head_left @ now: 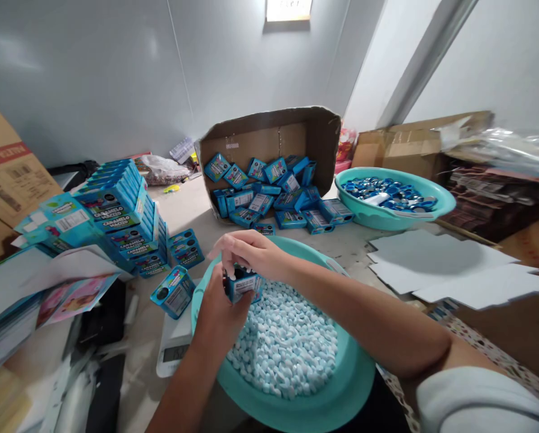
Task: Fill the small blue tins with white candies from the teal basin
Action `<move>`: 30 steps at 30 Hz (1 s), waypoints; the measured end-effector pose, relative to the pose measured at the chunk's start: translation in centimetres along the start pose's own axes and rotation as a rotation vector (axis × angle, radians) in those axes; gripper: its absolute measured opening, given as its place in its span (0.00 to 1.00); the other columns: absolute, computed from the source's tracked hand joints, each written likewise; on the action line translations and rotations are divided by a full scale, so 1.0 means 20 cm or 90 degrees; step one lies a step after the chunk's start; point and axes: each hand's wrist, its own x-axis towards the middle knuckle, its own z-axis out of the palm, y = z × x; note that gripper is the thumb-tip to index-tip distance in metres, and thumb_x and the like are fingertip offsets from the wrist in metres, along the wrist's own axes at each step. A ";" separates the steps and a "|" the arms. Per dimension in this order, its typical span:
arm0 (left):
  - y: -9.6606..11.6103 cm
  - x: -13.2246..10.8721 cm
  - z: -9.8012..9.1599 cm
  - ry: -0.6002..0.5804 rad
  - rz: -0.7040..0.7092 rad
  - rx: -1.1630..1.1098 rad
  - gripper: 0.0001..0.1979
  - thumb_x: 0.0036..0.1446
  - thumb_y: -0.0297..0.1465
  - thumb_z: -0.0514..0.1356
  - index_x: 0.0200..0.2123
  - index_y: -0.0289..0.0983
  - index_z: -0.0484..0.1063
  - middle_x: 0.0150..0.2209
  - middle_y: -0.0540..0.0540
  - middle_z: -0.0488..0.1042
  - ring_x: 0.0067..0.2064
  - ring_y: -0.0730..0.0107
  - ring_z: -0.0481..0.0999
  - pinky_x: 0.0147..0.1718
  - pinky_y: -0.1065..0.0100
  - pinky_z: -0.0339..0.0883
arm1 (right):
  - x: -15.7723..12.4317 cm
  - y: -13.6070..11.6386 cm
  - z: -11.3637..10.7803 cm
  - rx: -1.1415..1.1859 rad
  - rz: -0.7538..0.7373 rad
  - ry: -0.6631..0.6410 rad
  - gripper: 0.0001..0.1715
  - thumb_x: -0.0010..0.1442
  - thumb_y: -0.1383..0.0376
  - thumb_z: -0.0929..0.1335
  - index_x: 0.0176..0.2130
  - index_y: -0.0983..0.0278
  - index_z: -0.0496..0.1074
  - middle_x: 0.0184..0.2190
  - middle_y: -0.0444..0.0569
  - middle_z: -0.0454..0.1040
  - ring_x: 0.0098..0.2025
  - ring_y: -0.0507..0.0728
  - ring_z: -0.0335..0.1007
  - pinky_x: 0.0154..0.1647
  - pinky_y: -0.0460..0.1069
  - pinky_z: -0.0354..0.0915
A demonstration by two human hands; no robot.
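Note:
My left hand [217,313] is wrapped round a small blue candy box [243,285], held over a teal basin [323,403] full of small pale blue and white candies [287,343]. My right hand [246,252] curls over the top of the same box, fingers pinched at its upper edge. Both hands hover above the basin's near-left side.
A tipped cardboard carton [269,138] spills several blue boxes behind. A second teal basin [395,210] of blue pieces stands right. Stacked blue display cartons [120,210] stand left, a scale [172,349] and loose blue box [174,291] by the basin. White sheets [440,264] lie right.

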 end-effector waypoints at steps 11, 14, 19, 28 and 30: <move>-0.04 -0.01 0.00 0.099 -0.011 -0.041 0.32 0.54 0.41 0.68 0.58 0.39 0.64 0.46 0.42 0.76 0.42 0.61 0.81 0.41 0.63 0.75 | 0.01 -0.02 -0.07 -0.333 -0.083 0.153 0.17 0.69 0.60 0.63 0.32 0.65 0.71 0.29 0.46 0.68 0.32 0.52 0.62 0.35 0.47 0.60; -0.07 -0.01 -0.01 0.134 -0.012 -0.077 0.34 0.53 0.45 0.69 0.58 0.39 0.63 0.46 0.41 0.77 0.43 0.59 0.81 0.41 0.62 0.76 | 0.00 -0.05 -0.11 -0.496 -0.041 0.163 0.12 0.65 0.67 0.66 0.29 0.65 0.70 0.29 0.45 0.68 0.31 0.51 0.61 0.34 0.47 0.56; -0.10 0.00 -0.03 0.174 0.004 -0.113 0.32 0.51 0.46 0.71 0.54 0.39 0.65 0.45 0.41 0.78 0.43 0.60 0.81 0.41 0.63 0.76 | -0.01 -0.09 -0.11 -0.591 0.010 0.072 0.11 0.62 0.68 0.70 0.27 0.66 0.72 0.27 0.44 0.69 0.29 0.50 0.61 0.32 0.47 0.54; -0.05 -0.01 -0.02 0.180 -0.037 -0.160 0.28 0.51 0.40 0.71 0.52 0.39 0.67 0.46 0.43 0.77 0.44 0.62 0.80 0.44 0.64 0.74 | -0.04 -0.06 -0.03 -0.687 -0.051 0.062 0.14 0.65 0.68 0.68 0.27 0.66 0.74 0.30 0.48 0.69 0.33 0.52 0.63 0.35 0.48 0.57; -0.04 -0.02 -0.02 0.174 -0.041 -0.158 0.27 0.51 0.40 0.71 0.51 0.40 0.68 0.47 0.43 0.77 0.45 0.62 0.79 0.44 0.64 0.73 | -0.04 -0.06 -0.02 -0.692 -0.080 0.041 0.15 0.66 0.68 0.68 0.27 0.65 0.74 0.29 0.48 0.69 0.34 0.54 0.63 0.36 0.49 0.58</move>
